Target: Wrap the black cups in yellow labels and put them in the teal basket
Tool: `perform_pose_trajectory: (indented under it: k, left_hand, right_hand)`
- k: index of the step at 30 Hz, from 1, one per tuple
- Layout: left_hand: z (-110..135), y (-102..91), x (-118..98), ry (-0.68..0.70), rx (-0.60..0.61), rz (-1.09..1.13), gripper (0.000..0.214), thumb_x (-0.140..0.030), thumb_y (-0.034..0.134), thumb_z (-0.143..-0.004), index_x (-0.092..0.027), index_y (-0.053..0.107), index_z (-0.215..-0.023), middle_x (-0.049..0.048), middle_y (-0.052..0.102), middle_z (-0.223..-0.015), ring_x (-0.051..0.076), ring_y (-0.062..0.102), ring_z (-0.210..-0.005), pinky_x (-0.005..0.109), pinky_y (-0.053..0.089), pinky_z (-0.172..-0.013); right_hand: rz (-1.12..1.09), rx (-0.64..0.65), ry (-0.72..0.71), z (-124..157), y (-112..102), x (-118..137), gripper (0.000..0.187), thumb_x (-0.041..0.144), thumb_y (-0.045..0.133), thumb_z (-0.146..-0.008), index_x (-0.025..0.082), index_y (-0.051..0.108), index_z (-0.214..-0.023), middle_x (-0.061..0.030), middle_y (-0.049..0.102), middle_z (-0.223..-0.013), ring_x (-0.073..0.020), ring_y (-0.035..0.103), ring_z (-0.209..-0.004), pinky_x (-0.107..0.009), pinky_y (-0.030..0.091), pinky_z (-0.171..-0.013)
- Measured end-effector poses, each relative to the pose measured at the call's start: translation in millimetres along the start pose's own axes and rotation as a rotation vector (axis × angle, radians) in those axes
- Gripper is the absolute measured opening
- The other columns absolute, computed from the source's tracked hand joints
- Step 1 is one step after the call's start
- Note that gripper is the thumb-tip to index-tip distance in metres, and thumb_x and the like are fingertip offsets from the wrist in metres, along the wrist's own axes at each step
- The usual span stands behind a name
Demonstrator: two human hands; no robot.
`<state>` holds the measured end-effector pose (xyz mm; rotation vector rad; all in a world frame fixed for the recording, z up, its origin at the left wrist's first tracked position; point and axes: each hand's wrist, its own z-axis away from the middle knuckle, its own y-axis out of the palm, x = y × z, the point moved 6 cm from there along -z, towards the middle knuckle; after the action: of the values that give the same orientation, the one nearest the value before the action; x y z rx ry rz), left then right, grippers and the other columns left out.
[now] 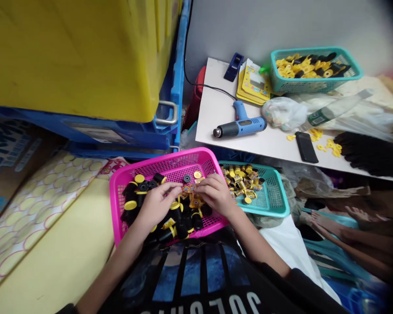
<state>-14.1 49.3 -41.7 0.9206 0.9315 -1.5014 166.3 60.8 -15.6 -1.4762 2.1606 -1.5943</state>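
A pink plastic basket (170, 162) rests on my lap, filled with several small black cylinders with yellow caps (131, 198). My left hand (157, 203) and my right hand (216, 194) meet over the basket's middle. Both pinch a small piece with a yellow printed label (188, 189) held between their fingertips. More labelled pieces (196, 203) lie just under my right hand.
A teal basket (275, 196) of wrapped pieces sits right of the pink one. On the white table (216, 109) lie a blue heat gun (240, 124), a black phone (306, 147), a plastic bag (283, 112), label cards (253, 85) and another teal basket (314, 80). Yellow and blue crates (85, 65) stand at left. Another person's bare feet (334, 218) are at right.
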Motion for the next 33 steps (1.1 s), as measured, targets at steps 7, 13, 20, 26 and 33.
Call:
perform_pose_trajectory:
  k: [7,13,20,26,33]
  left_hand:
    - [5.9,15.6,-16.9,0.047,-0.022,0.364,0.040,-0.026,0.079,-0.065,-0.019,0.065,-0.102,-0.0064,0.061,-0.064,0.009,0.060,-0.062,0.019,0.049,-0.064]
    - [7.1,4.3,-17.4,0.138,-0.220,0.322,0.025,-0.026,0.076,-0.068,-0.019,0.063,-0.088,-0.0045,0.062,-0.071,0.010,0.060,-0.068,0.021,0.048,-0.068]
    - [8.5,13.0,-21.4,0.112,-0.069,0.289,0.021,-0.032,0.073,-0.073,-0.019,0.060,-0.084,-0.0006,0.064,-0.082,0.013,0.062,-0.078,0.024,0.050,-0.073]
    - [-7.4,-8.4,-39.2,0.207,-0.199,0.351,0.047,-0.024,0.080,-0.063,-0.020,0.059,-0.104,-0.0016,0.067,-0.082,0.013,0.066,-0.079,0.025,0.053,-0.076]
    - [-9.6,-25.4,-30.9,0.146,-0.331,0.343,0.035,-0.033,0.079,-0.067,-0.016,0.067,-0.096,-0.0010,0.070,-0.070,0.011,0.063,-0.056,0.022,0.054,-0.056]
  right_hand:
    - [-0.052,-0.243,0.035,0.2,-20.5,27.3,0.015,0.043,0.071,-0.081,0.031,0.071,-0.089,-0.0047,0.064,-0.101,-0.0226,0.053,-0.099,-0.039,0.044,-0.088]
    - [-0.829,-0.007,0.736,-10.3,16.0,-0.3,0.031,0.052,0.063,-0.082,0.021,0.063,-0.085,-0.0013,0.062,-0.082,-0.0167,0.057,-0.075,-0.031,0.046,-0.071]
    - [-1.170,-0.292,0.855,-35.5,18.2,-1.7,0.027,0.037,0.074,-0.074,0.020,0.054,-0.071,0.0064,0.052,-0.063,-0.0080,0.046,-0.056,-0.022,0.041,-0.059]
    - [-1.094,-0.091,0.746,-64.3,17.1,8.1,0.023,0.035,0.073,-0.073,0.020,0.059,-0.083,0.0035,0.060,-0.070,-0.0106,0.055,-0.065,-0.026,0.046,-0.065]
    - [-0.813,-0.129,0.705,-69.0,26.7,-9.0,0.026,0.042,0.049,-0.094,0.021,0.055,-0.106,0.0016,0.060,-0.073,-0.0125,0.056,-0.067,-0.027,0.046,-0.065]
